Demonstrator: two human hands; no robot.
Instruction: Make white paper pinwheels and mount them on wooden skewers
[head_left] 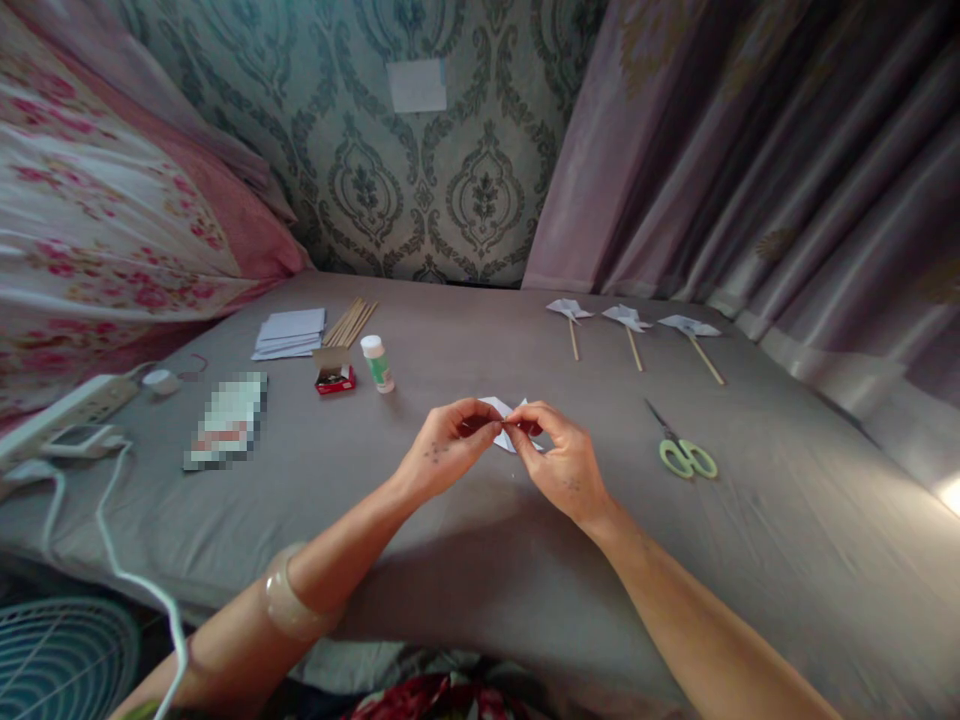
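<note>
My left hand and my right hand meet fingertip to fingertip, both closed in a pinch. Between their fingertips is something tiny that I cannot make out. Just behind and below the fingers shows a folded white paper pinwheel, partly covered by both hands; whether the fingers touch it is unclear. Off to the right of my right hand lie scissors with pale green handles. Beyond my left hand stand a white and green glue bottle and a small red box, its flap raised over dark contents.
Three pinwheels on sticks lie at the back right. Further left are a stack of white paper, several wooden sticks and a blurred packet. A power strip with white cables and a fan occupy the left edge.
</note>
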